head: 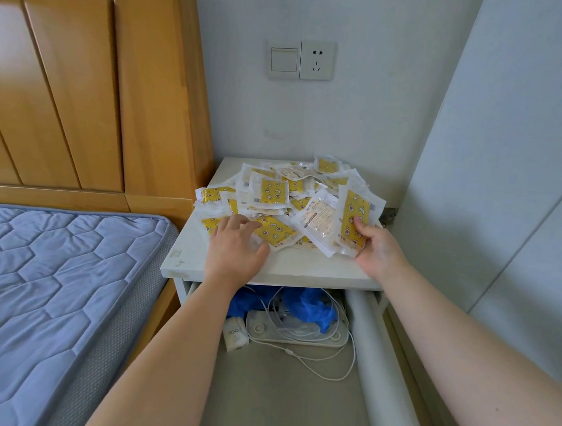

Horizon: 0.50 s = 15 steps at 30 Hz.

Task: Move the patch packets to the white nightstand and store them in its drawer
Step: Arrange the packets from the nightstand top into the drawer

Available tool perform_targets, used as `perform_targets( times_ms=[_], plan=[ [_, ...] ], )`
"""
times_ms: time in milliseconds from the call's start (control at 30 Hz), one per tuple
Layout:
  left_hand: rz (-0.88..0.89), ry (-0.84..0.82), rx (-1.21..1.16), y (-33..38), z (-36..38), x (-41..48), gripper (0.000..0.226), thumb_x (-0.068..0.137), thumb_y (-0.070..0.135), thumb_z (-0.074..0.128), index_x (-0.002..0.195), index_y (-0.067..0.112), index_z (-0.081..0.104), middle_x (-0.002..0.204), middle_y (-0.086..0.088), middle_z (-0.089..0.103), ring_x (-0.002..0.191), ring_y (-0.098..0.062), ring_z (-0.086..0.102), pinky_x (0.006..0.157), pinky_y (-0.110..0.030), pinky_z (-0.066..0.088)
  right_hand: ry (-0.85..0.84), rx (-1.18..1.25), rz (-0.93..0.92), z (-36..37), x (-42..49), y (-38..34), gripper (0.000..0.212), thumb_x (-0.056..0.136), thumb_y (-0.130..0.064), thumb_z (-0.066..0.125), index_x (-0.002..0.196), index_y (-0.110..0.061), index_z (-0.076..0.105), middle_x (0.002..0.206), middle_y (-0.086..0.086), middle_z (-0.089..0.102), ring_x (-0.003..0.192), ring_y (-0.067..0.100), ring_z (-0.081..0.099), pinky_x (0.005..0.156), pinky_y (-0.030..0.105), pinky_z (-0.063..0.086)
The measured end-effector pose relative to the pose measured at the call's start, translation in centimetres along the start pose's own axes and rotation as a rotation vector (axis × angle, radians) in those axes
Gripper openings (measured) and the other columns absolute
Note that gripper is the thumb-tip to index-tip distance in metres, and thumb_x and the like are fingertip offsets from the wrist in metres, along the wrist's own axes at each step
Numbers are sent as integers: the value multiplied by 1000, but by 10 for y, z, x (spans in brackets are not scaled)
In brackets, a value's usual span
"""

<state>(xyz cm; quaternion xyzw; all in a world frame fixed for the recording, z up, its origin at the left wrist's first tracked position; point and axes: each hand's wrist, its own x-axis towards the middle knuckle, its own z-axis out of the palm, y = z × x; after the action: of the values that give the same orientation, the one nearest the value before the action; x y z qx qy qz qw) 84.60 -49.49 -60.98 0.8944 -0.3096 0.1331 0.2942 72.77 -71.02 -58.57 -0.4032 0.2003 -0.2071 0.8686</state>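
Note:
Several patch packets [274, 193], clear wrappers with yellow star-and-moon prints, lie heaped on top of the white nightstand [271, 266]. My right hand [379, 248] grips a small stack of packets [352, 218] at the heap's right edge, thumb on top. My left hand [237, 246] rests on packets at the heap's front left, fingers spread and slightly bent. Below the top, the nightstand's drawer [282, 397] stands pulled out toward me.
Inside the drawer lie a blue plastic bag [308, 306], a white power strip [297, 336] with tangled white cables, and a small white box [235, 334]. A bed with a blue quilted mattress [63, 301] and wooden headboard [86, 88] is at the left. A wall is close on the right.

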Motion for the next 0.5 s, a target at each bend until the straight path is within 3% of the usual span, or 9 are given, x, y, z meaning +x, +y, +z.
perform_targets(
  times_ms=[133, 233, 300, 400, 500],
  plan=[
    [-243, 248, 8, 2, 2, -1, 40, 89, 24, 51, 127, 15, 58, 137, -7, 47, 130, -25, 34, 108, -40, 25, 52, -81, 29, 0, 5, 1, 10, 90, -8, 59, 97, -11, 66, 96, 7, 74, 94, 27, 68, 90, 52, 49],
    [-443, 1, 131, 2, -1, 6, 48, 98, 33, 35, 144, 21, 38, 155, -9, 25, 143, -29, 16, 114, -48, 12, 133, -170, -16, 5, 8, 4, 9, 87, -4, 63, 93, -10, 66, 100, 10, 71, 88, 29, 67, 85, 51, 51],
    [-435, -138, 192, 2, -4, 7, 48, 97, 37, 33, 143, 23, 38, 151, -7, 30, 139, -30, 24, 113, -47, 17, 198, -246, -78, 6, 9, 8, 9, 86, -3, 66, 89, -12, 65, 95, 9, 69, 84, 28, 67, 81, 48, 53],
    [-367, -128, 193, 3, -14, 2, 41, 96, 37, 38, 132, 20, 49, 136, -7, 44, 124, -30, 39, 99, -42, 34, 297, -357, -176, 5, 9, 15, 13, 85, -8, 69, 80, -19, 65, 84, 1, 69, 83, 26, 68, 81, 47, 56],
    [-437, -138, 137, 1, -22, -2, 46, 90, 41, 52, 128, 17, 48, 133, -10, 42, 122, -30, 37, 90, -39, 38, 340, -380, -214, 0, 5, 16, 15, 85, -9, 69, 79, -22, 65, 83, -2, 68, 85, 26, 68, 83, 47, 56]
  ],
)
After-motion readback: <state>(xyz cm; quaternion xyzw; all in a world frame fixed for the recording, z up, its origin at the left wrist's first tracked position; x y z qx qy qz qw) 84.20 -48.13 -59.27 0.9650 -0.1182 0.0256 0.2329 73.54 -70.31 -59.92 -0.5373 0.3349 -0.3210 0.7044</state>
